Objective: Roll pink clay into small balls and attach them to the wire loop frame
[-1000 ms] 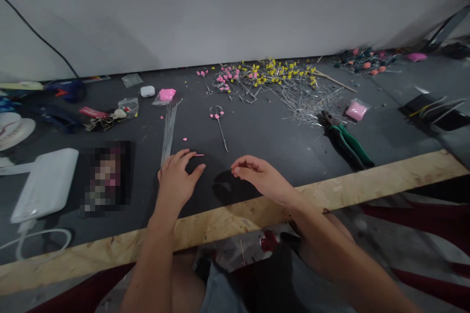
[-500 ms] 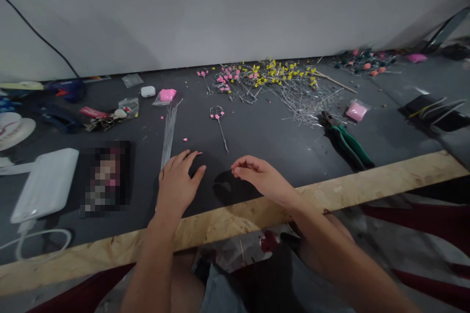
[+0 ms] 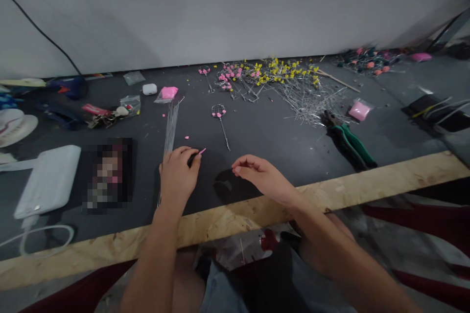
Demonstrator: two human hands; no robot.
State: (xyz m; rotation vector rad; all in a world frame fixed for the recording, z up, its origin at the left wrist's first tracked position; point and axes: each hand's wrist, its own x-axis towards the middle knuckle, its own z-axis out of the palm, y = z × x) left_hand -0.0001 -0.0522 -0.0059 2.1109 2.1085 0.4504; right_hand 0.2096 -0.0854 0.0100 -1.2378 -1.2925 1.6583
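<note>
1. My left grip (image 3: 178,171) looks to be pinching a thin pink strip (image 3: 202,151) between thumb and finger.
2. My right grip (image 3: 259,176) is curled; I cannot tell if it holds anything.
3. I think I am picking the strip up, so the next move calls for a soft squeeze.
4. From my left grip, long wires (image 3: 170,129) lie at 11 o'clock, a wire loop (image 3: 219,111) at 1.
5. The surface (image 3: 260,132) gives room between my grips; its wooden edge (image 3: 235,219) is at 6.
</note>
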